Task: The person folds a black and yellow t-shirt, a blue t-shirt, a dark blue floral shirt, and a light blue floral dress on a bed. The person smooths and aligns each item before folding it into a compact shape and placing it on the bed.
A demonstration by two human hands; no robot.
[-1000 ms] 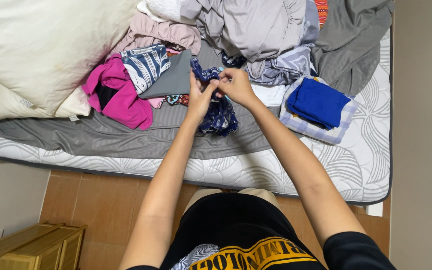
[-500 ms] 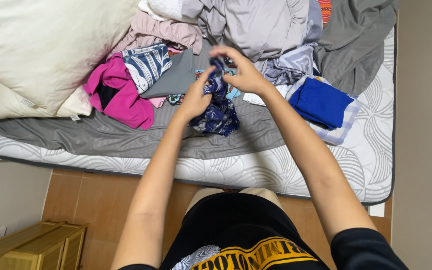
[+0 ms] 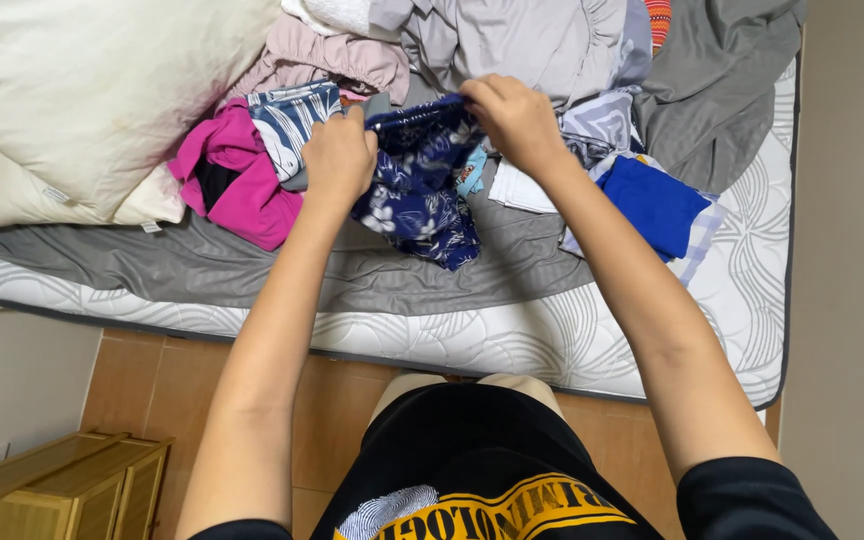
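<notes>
A dark blue garment with a white flower print (image 3: 417, 190) hangs over the mattress (image 3: 512, 335), stretched by its top edge between both hands. My left hand (image 3: 337, 155) pinches its left end and my right hand (image 3: 514, 115) grips its right end. The lower part of the cloth droops onto the grey sheet (image 3: 252, 265). Just left of my left hand lie a blue-and-white patterned garment (image 3: 287, 115) and a magenta garment (image 3: 232, 180).
A heap of grey and pink clothes (image 3: 512, 40) fills the far side. A folded bright blue cloth (image 3: 657, 205) rests on a checked one at the right. White pillows (image 3: 82, 100) sit at the left. A wooden box (image 3: 62, 490) stands on the tiled floor.
My hands have moved apart and lifted, spreading the flowered garment out along its top edge from a bunched state.
</notes>
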